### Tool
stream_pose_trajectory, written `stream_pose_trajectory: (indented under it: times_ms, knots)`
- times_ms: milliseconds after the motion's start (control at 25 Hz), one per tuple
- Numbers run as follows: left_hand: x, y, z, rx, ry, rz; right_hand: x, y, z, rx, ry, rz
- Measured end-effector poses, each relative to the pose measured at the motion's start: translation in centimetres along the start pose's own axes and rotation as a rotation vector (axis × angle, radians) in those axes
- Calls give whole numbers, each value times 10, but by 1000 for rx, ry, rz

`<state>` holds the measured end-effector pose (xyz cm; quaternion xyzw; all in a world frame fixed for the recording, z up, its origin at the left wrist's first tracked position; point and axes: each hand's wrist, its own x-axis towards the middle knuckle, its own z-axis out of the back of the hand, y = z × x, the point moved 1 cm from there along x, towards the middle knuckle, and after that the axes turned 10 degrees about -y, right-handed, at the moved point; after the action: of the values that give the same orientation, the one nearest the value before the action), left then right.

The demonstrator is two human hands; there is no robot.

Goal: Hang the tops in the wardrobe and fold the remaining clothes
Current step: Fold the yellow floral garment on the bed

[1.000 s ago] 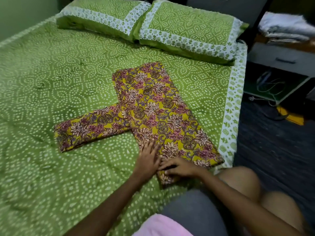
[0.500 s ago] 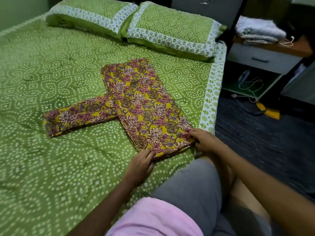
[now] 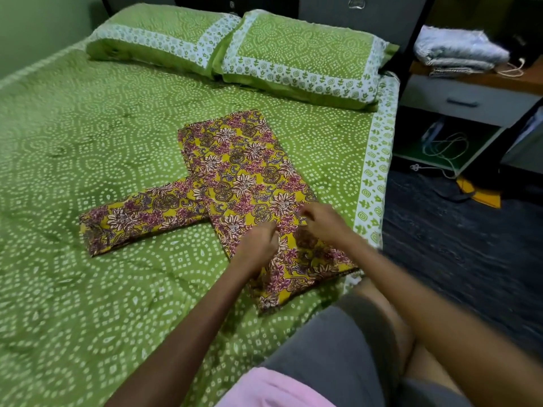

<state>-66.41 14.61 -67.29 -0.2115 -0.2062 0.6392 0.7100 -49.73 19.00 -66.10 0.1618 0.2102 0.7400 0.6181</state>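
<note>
Head view: a floral garment (image 3: 235,183) lies flat on the green bedspread (image 3: 88,289), toward the bed's right edge, one sleeve folded out to the left. The left hand (image 3: 258,248) rests on the cloth's near part, fingers curled and pinching fabric. The right hand (image 3: 323,221), just beside it, also has curled fingers gripping the cloth, though motion blur softens the detail. Two pillows (image 3: 293,54) sit at the head of the bed. A folded white cloth (image 3: 458,51) lies on the side table (image 3: 470,98).
</note>
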Motion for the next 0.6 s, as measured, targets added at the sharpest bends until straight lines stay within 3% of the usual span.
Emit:
stream_pose_trajectory:
  times_ms: [40, 80, 160, 280, 600]
  knots:
    - [17, 3, -9, -17, -137, 28, 3, 11, -17, 88, -73, -14]
    - [26, 8, -22, 10, -170, 53, 1, 19, -39, 98, -54, -10]
    - [24, 23, -50, 190, -62, 87, -11, 21, -78, -58, 36, 2]
    - [11, 50, -63, 349, 4, 70, -9, -4, -93, -249, -45, 4]
    - [10, 140, -5, 461, -55, 145, 0, -15, -91, -395, -188, -171]
